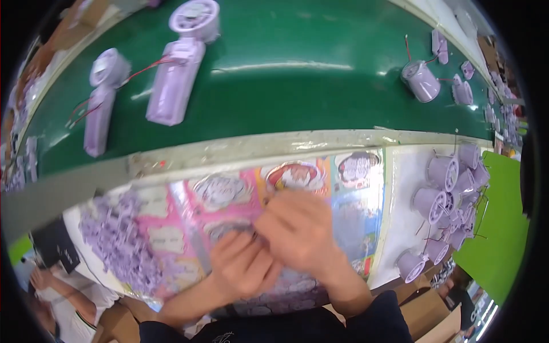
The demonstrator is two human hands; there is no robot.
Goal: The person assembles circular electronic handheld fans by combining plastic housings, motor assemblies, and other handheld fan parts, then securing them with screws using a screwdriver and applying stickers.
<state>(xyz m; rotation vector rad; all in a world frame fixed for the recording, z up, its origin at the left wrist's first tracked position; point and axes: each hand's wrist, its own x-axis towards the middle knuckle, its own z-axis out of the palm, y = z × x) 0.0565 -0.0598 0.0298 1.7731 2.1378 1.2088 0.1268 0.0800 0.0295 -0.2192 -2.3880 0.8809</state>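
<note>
My left hand (241, 267) and my right hand (300, 231) meet over the middle of the worktable, the right one slightly farther from me. The fingers of both are curled in and pinched together. Whatever sits between them is hidden by the knuckles, and slight blur adds to this. Beneath the hands lies a glossy sheet (357, 220) printed with colourful cartoon pictures. To the left of my hands is a heap of small lilac plastic parts (123, 246). On the right side of the table, several lilac cup-shaped housings (429, 204) with thin wires are bunched together.
Beyond the table's raised edge (229, 151) runs a green conveyor belt (274, 91). Two lilac handheld fan bodies (174, 86) with red wires lie on its left, more lilac parts (422, 81) on its right. Another person's arm (71, 294) shows at lower left; cardboard boxes (432, 308) stand lower right.
</note>
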